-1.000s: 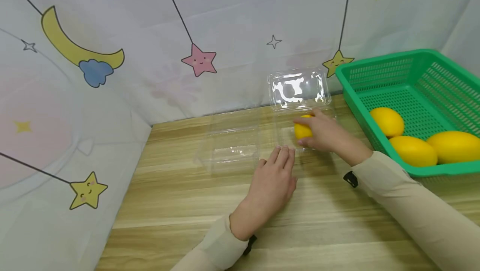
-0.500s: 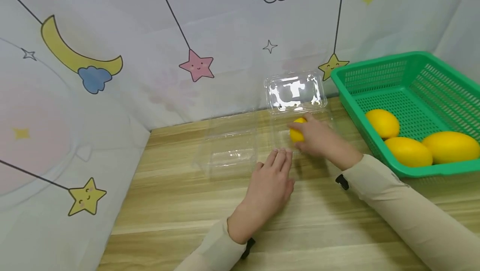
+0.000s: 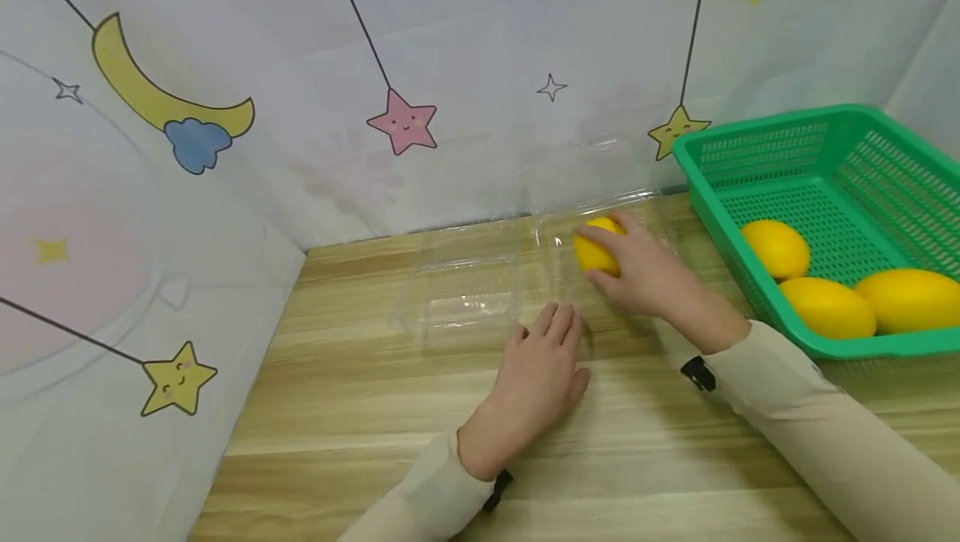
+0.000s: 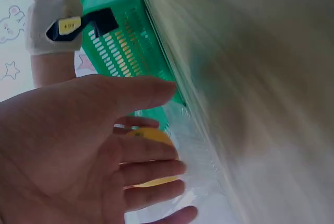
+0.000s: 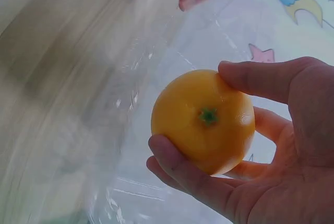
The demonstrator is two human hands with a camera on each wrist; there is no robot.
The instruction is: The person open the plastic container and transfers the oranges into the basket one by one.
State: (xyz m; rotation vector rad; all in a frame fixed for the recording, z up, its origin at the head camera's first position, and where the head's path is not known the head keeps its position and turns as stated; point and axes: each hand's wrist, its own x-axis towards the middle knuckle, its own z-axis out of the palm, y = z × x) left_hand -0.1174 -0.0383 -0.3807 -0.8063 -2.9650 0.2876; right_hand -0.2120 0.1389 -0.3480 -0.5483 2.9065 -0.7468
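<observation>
My right hand [image 3: 648,271] grips an orange [image 3: 597,247] between thumb and fingers, over the right-hand clear plastic box [image 3: 553,275]. In the right wrist view the orange [image 5: 203,125] shows its green stem end, with fingertips round its sides. My left hand [image 3: 536,375] lies at the near edge of that box, fingers extended and holding nothing; whether it touches the box I cannot tell. The left wrist view shows the left palm [image 4: 68,145] with the orange [image 4: 156,138] partly hidden behind its fingers. The box's lid stands up against the backdrop.
A second clear box [image 3: 468,292] stands left of the first. On the right is a green basket [image 3: 708,208] holding several yellow-orange fruits [image 3: 828,308] [image 3: 776,248]. A printed white cloth [image 3: 465,42] closes off the wooden table's [image 3: 337,425] back and left sides.
My right hand has brought the orange slightly up and to the left. The bright glare on the right box's lid has gone, and the lid looks shifted. My left hand has hardly moved.
</observation>
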